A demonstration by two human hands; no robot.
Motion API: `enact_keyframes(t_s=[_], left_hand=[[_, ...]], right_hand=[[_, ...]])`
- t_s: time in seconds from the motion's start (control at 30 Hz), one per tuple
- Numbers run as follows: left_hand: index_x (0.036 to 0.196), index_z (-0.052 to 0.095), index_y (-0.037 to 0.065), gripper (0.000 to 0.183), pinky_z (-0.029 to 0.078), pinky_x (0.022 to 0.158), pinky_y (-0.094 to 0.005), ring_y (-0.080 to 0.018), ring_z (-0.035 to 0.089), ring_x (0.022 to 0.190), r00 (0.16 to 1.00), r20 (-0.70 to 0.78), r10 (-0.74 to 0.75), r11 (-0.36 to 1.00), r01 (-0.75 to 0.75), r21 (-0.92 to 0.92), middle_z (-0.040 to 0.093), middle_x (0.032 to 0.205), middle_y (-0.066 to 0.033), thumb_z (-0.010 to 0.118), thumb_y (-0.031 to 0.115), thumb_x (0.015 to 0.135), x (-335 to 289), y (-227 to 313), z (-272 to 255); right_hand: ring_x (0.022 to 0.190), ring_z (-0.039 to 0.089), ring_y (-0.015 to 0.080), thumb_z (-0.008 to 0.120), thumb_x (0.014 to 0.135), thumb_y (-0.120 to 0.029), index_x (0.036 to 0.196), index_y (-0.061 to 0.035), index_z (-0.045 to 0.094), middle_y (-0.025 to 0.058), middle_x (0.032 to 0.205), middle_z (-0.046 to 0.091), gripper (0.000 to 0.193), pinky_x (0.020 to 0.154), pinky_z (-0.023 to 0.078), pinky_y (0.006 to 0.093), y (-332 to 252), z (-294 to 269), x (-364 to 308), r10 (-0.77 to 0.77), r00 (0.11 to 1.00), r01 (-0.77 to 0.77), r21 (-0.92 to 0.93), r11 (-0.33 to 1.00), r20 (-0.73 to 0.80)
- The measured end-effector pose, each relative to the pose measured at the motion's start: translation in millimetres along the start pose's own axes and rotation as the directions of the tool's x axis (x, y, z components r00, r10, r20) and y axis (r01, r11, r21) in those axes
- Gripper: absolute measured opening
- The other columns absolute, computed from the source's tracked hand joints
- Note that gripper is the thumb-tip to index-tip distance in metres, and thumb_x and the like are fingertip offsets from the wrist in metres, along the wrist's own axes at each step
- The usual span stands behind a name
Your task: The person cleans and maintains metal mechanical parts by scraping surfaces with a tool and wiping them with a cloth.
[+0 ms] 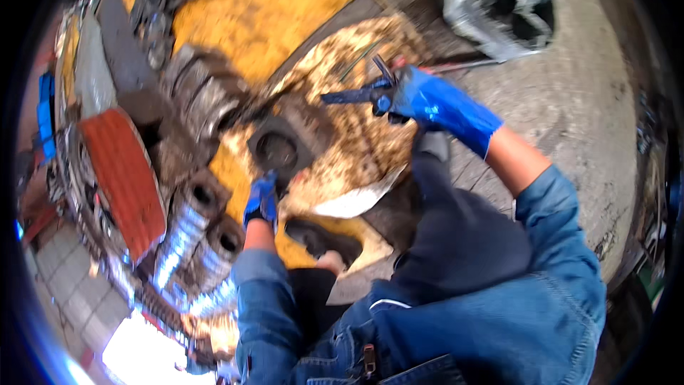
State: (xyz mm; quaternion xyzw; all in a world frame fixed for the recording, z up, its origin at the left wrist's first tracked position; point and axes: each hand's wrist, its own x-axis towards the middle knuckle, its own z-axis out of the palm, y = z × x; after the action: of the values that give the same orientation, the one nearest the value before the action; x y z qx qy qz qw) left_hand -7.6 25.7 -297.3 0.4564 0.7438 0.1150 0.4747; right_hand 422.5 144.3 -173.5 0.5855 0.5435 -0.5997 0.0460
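My right hand (420,96), in a blue glove, is closed around a dark tool (353,95). A long flat bar of the tool points left, with a shorter piece angled up beside the fingers; its exact kind is unclear. To the lower left is a greasy metal block (296,135) with a round bore in its near face, lying on a stained, cream-coloured sheet (363,135). My left hand (261,199), also blue-gloved, is at the block's near corner. Blur hides whether it touches the block and how its fingers are bent.
Large ribbed metal cylinders (210,96) and shiny tubular parts (182,242) line the left, near a reddish-brown panel (125,178). A yellow sheet (263,14) covers the floor ahead. At the upper right stands a plastic-lined container (499,3) of dark material. My shoe (324,239) is close by.
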Motion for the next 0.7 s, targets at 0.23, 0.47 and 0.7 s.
enact_keyframes(t_s=[0.23, 0.47, 0.7], left_hand=[[0.108, 0.054, -0.007, 0.033, 0.055, 0.052, -0.0447, -0.0355, 0.066, 0.069, 0.881, 0.151, -0.448, 0.852, 0.472, -0.227, 0.063, 0.089, -0.0253, 0.054, 0.023, 0.092, -31.9, 45.9, 8.5], [0.097, 0.061, -0.004, 0.028, 0.054, 0.055, -0.0318, -0.0211, 0.064, 0.062, 0.998, -0.056, -0.010, 0.966, -0.005, -0.258, 0.067, 0.079, -0.0145, 0.055, 0.022, 0.093, -89.5, 122.6, -25.5], [0.109, 0.058, 0.001, 0.033, 0.041, 0.059, -0.0221, -0.0129, 0.061, 0.072, 0.933, -0.259, 0.251, 0.914, -0.317, -0.252, 0.069, 0.091, -0.0120, 0.055, 0.029, 0.093, -220.6, 245.4, -82.5]], right_hand=[[0.052, 0.045, 0.0078, 0.061, 0.084, -0.029, 0.119, -0.0025, 0.055, 0.0114, 0.092, 0.067, 0.044, 0.049, 0.041, 0.0260, 136.2, -19.0, -121.7, 0.051, 0.860, 0.498, 0.858, 0.126, -0.507], [0.038, 0.039, 0.0088, 0.056, 0.088, -0.035, 0.110, -0.0103, 0.050, 0.0076, 0.076, 0.065, 0.034, 0.039, 0.036, 0.0266, 257.9, -44.5, -114.8, 0.527, 0.781, 0.590, 0.672, -0.447, -0.336], [0.035, 0.036, 0.0120, 0.056, 0.086, -0.042, 0.082, -0.0161, 0.048, 0.0015, 0.061, 0.058, 0.028, 0.034, 0.030, 0.0282, 295.8, -19.9, -145.0, 0.676, 0.695, 0.630, 0.660, -0.408, -0.245]])
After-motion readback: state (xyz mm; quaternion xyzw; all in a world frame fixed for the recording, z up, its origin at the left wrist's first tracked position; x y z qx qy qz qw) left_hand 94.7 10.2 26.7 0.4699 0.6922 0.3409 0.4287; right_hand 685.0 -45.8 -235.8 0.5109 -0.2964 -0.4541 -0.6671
